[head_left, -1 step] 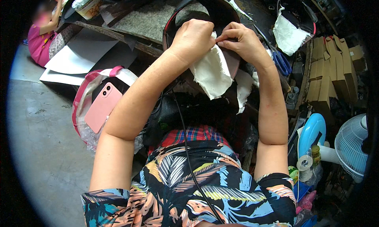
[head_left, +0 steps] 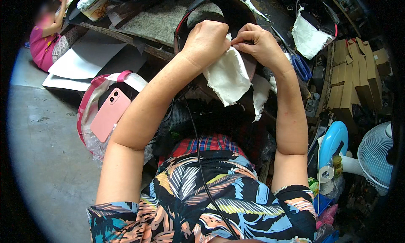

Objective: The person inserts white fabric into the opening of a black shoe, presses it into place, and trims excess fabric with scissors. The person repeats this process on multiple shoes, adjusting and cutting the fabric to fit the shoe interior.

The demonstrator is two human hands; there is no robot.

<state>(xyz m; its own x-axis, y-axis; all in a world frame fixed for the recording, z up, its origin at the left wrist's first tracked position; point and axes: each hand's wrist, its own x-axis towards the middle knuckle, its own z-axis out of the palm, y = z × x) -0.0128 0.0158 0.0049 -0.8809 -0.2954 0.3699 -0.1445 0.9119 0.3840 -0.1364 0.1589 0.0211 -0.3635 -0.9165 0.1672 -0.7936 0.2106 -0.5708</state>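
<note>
White cloth patch is pinched at its top edge by both hands: left hand fisted on it, right hand with its grip clamped beside. Beneath the grip lies a dark curved piece; blue scissors just right; pink phone well left.

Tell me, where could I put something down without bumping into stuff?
The bare grey floor left of the bag holding the pink phone is free. The white sheets above the bag are bare too. It is crowded around both hands and cloth, and on the right by the fan.
</note>
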